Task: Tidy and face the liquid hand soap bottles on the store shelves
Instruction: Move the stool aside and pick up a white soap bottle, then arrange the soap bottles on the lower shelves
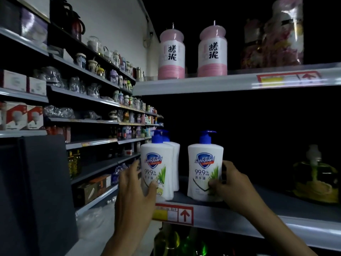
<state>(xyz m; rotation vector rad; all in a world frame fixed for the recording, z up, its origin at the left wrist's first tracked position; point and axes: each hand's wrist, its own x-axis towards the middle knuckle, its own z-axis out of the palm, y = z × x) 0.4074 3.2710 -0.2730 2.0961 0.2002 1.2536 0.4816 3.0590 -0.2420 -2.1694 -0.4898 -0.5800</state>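
Observation:
Three white Safeguard hand soap bottles with blue pump tops stand at the front of the middle shelf (pixel 230 212). My left hand (pixel 135 189) grips the left front bottle (pixel 156 169) around its lower left side, thumb across the label. A second bottle (pixel 175 163) stands right behind it, mostly hidden. My right hand (pixel 230 183) holds the right bottle (pixel 204 170) at its lower right side. Both front labels face me.
Two pink-and-white bottles (pixel 171 54) stand on the shelf above beside a wrapped package (pixel 276 37). A yellow-green pump bottle (pixel 316 180) sits to the right on the same shelf. A red price tag (pixel 174 214) marks the shelf edge. Shelves of cups and jars (pixel 103 85) line the left aisle.

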